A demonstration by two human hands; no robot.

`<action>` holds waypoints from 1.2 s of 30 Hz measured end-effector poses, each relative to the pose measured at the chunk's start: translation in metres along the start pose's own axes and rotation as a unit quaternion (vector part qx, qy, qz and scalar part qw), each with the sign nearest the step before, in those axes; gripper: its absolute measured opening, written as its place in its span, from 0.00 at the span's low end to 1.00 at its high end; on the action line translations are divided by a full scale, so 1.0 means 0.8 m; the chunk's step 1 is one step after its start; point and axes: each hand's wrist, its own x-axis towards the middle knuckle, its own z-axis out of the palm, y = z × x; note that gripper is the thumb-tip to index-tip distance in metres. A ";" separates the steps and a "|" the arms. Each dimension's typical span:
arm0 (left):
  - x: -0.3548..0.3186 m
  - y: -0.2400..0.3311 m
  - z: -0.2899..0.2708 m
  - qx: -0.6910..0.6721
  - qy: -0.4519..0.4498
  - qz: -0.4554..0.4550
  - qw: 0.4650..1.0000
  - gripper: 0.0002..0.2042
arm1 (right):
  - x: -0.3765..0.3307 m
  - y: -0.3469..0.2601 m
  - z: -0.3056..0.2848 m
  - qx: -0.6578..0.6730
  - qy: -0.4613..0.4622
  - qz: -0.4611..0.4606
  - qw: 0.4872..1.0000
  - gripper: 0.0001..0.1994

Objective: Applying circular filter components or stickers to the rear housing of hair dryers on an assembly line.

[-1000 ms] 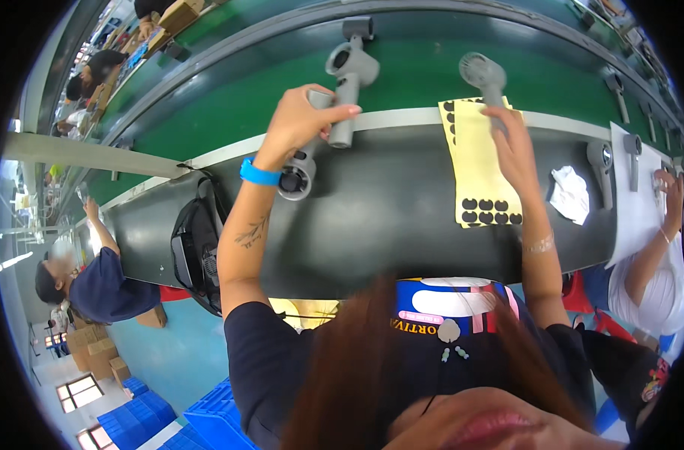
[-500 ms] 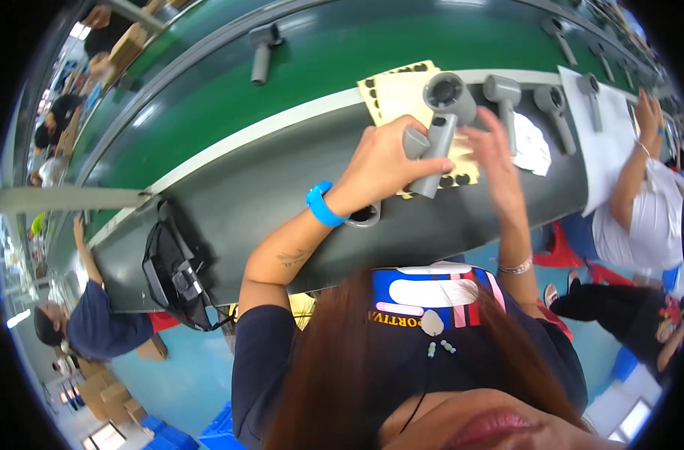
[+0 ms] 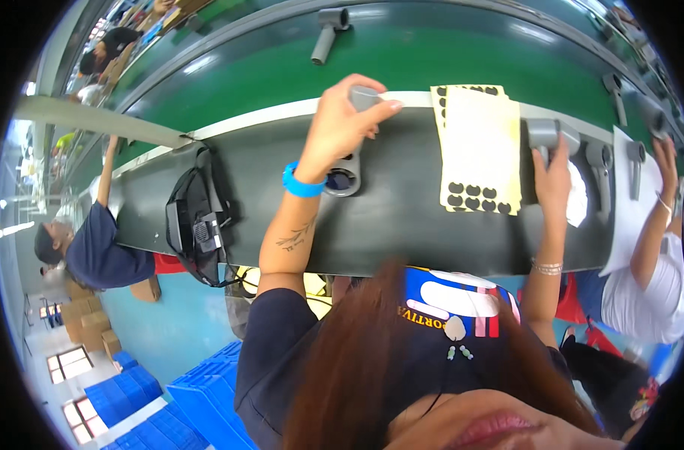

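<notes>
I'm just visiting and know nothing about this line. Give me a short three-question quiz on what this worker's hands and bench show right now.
1. True or false: the left hand grips a grey hair dryer lying on the dark bench.
2. What lies between the two hands? A) a yellow sheet of black round stickers B) a red toolbox C) a pile of screws
3. Fill in: the right hand rests on another grey ____ at the edge of the green conveyor belt.

Key: 1 true. 2 A, the yellow sticker sheet. 3 hair dryer.
</notes>
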 end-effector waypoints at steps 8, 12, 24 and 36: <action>0.115 -0.074 -0.122 0.468 0.212 0.045 0.857 0.28 | 0.014 -0.066 -0.047 -0.046 -0.032 -0.035 0.998 0.20; 0.167 -0.102 -0.125 0.498 0.163 0.017 0.851 0.24 | 0.014 -0.087 -0.055 -0.088 0.005 -0.037 0.995 0.19; 0.049 0.019 -0.048 0.186 0.153 0.310 0.920 0.23 | 0.045 -0.213 -0.060 0.285 -0.119 -0.154 0.939 0.16; -0.032 0.062 0.012 0.081 0.072 0.396 0.912 0.29 | 0.022 -0.277 -0.042 0.340 -0.125 -0.315 0.877 0.20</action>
